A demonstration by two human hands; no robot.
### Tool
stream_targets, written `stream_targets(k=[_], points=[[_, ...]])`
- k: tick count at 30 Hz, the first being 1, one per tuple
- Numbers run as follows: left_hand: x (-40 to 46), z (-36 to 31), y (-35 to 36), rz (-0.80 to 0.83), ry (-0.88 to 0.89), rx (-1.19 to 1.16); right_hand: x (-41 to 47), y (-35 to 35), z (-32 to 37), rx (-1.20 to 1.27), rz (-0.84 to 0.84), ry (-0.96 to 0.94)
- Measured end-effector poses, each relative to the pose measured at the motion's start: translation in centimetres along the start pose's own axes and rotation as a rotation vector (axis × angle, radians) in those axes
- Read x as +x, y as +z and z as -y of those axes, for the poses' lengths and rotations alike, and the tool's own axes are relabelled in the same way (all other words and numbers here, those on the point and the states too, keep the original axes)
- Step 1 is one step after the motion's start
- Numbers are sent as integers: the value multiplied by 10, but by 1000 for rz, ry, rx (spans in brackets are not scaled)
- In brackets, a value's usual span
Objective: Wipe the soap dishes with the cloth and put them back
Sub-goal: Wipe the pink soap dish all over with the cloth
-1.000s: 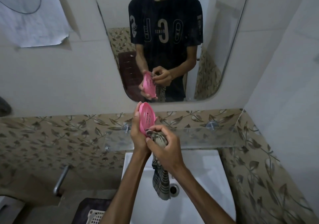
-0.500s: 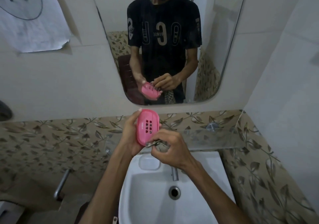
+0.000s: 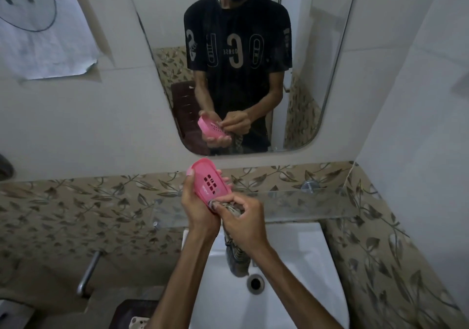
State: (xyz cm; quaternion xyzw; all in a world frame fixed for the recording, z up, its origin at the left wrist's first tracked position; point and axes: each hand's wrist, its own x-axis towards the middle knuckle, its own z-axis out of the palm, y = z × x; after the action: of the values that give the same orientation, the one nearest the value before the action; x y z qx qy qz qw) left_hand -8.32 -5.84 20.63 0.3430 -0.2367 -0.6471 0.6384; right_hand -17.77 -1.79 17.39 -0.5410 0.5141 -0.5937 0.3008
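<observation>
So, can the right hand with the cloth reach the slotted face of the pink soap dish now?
Probably yes: the left hand tilts the pink soap dish toward the right hand, whose cloth already touches its lower edge.

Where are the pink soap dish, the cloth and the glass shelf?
pink soap dish point(image 3: 208, 183): head view, slotted face.
cloth point(image 3: 237, 259): head view, hanging part over the sink.
glass shelf point(image 3: 304, 205): head view, bare pane right of the hands.

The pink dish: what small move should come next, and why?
Probably drag the cloth up across the slotted face. The right hand presses it only against the lower end of the dish, which the left hand holds tilted, so the rest looks unwiped.
</observation>
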Motion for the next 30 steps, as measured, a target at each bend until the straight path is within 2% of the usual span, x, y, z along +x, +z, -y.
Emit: stream_targets(k=[5, 8, 12, 18, 23, 27, 30], points=[[2, 4, -2, 41, 86, 32, 5, -2, -6, 36, -67, 93], [2, 7, 0, 41, 84, 36, 0, 4, -1, 37, -6, 50], [1, 10, -2, -8, 79, 30, -2, 3, 1, 110, -9, 88], [0, 2, 0, -2, 31, 35, 4, -8, -5, -71, 90, -170], [7, -19, -17, 107, -243, -8, 14, -28, -11, -192, 186, -358], [20, -45, -30, 268, -576, -58, 26, -46, -13, -260, 270, -432], [16, -49, -33, 313, -668, -34, 32, -51, -10, -279, 337, -441]])
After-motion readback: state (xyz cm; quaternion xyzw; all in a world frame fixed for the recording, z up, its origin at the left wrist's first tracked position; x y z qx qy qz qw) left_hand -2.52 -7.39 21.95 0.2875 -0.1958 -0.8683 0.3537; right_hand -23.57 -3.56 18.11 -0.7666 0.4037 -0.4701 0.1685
